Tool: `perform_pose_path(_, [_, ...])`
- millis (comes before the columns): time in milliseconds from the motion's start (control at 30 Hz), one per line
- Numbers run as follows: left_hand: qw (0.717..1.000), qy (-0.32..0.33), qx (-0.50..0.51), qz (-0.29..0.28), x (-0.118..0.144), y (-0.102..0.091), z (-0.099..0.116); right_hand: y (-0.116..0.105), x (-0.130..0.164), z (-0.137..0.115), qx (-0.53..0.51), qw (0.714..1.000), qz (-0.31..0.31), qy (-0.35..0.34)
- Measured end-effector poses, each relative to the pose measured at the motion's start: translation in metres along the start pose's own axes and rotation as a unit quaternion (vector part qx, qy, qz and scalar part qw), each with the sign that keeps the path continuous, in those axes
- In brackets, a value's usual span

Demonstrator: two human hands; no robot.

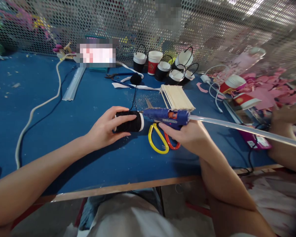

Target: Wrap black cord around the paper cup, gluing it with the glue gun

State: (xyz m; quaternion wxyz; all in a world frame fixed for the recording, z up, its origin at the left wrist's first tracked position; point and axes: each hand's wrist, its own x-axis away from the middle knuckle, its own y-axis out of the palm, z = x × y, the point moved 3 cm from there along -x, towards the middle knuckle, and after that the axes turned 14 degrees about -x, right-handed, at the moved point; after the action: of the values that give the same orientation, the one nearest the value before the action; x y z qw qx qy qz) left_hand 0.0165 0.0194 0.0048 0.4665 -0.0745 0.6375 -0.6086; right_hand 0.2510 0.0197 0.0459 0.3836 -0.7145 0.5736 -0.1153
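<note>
My left hand is closed around a paper cup wrapped in black yarn, tilted on its side, its white rim facing right. A black strand runs from it back to a small ball of black yarn. My right hand grips a blue hot glue gun, whose nozzle points left and is at the cup near its rim. A long clear glue stick sticks out of the gun's back end. Beneath the gun lie scissors with yellow and red handles, their blades partly hidden.
Several black-wrapped cups with handles and a red cup stand by the mesh wall. Wooden sticks, pliers and spare glue sticks lie behind. At right are pink pieces and another person's hand.
</note>
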Motion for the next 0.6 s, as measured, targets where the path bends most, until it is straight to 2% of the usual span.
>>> perform_pose_path(133, [0.999, -0.027, 0.022, 0.000, -0.0003, -0.0003, -0.0019, -0.0013, 0.0019, 0.0000, 0.008, 1.000, -0.006, -0.014])
perform_pose_path(300, [0.998, -0.046, 0.040, -0.004, -0.0011, -0.0001, -0.0036, -0.0029, 0.0042, -0.0005, -0.001, 1.000, 0.019, -0.010])
perform_pose_path(600, [0.996, -0.070, 0.053, 0.000, -0.0025, -0.0010, -0.0058, -0.0055, 0.0054, -0.0070, -0.014, 1.000, 0.003, -0.009])
